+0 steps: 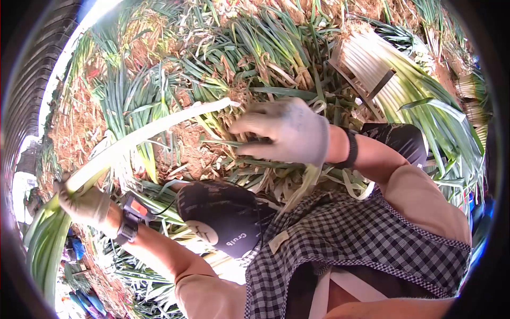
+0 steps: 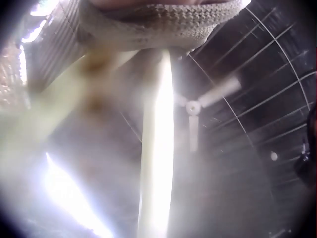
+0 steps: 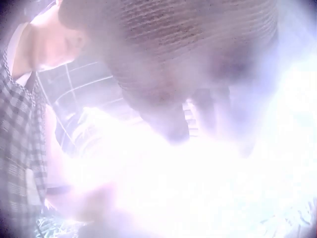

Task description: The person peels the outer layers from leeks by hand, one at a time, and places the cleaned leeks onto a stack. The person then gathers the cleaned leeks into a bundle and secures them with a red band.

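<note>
My gloved left hand [image 1: 87, 204] grips a long green onion [image 1: 143, 133] where its white shaft turns to green leaves. The shaft slants up to the right, and the leaves hang down at the far left. In the left wrist view the white shaft [image 2: 158, 148] runs down below the knitted glove [image 2: 163, 25]. Just right of the shaft's tip is my gloved right hand [image 1: 287, 130], its fingers spread and apart from the onion. A pale strip of leaf [image 1: 304, 186] hangs below that hand. Strong glare washes out the right wrist view around the glove [image 3: 188, 49].
Heaps of unpeeled green onions [image 1: 271, 45] cover the ground ahead. At the upper right, a rack [image 1: 353, 87] holds a stack of clean white-stemmed onions [image 1: 388, 69]. Peeled scraps lie around my knees [image 1: 223, 212]. A ceiling fan [image 2: 193, 106] shows overhead.
</note>
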The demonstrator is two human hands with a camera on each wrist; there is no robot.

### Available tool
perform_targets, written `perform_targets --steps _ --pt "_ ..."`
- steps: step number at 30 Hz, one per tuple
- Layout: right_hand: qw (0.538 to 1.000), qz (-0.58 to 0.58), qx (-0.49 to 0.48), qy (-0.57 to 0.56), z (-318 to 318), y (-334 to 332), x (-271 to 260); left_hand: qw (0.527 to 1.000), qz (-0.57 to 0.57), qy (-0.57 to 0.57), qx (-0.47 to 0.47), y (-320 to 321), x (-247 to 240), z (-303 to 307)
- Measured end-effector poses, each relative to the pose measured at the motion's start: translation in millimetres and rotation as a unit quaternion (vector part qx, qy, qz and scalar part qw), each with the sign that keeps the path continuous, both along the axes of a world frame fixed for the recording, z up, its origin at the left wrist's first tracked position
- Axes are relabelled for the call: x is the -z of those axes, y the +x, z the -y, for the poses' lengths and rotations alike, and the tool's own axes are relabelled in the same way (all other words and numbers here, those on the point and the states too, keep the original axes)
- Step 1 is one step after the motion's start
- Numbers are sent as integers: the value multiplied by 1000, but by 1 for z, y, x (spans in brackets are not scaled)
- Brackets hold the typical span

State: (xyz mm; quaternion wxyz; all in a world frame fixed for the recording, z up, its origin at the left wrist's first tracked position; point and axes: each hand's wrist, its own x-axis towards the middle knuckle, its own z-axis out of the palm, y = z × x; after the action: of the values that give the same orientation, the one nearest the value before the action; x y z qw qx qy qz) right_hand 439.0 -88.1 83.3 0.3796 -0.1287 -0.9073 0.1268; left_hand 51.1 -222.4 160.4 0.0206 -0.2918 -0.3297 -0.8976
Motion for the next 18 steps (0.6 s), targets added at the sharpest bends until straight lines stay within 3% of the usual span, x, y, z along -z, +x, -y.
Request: perform_targets --steps 4,6,10,11,14,15,18 --pt "996 -85 -22 17 16 -39 -23 987 -159 -18 -23 37 -31 36" --pt "995 -101 -15 3 22 -51 -24 984 -169 -37 -47 58 -32 48" --pt "991 -118 -31 -47 24 -64 -28 983 -182 -21 33 79 -36 47" --pt "995 -91 -1 -27 24 -62 -31 979 -199 -37 -28 87 -39 42" --pt "980 -196 -16 20 12 -73 -35 943 -326 -23 -71 81 -72 39" --pt "982 -188 -1 -13 14 -69 -42 933 -356 -10 -52 83 -86 41" --pt "958 -286 -10 -14 20 -60 -67 935 -353 -3 -30 75 -145 65"
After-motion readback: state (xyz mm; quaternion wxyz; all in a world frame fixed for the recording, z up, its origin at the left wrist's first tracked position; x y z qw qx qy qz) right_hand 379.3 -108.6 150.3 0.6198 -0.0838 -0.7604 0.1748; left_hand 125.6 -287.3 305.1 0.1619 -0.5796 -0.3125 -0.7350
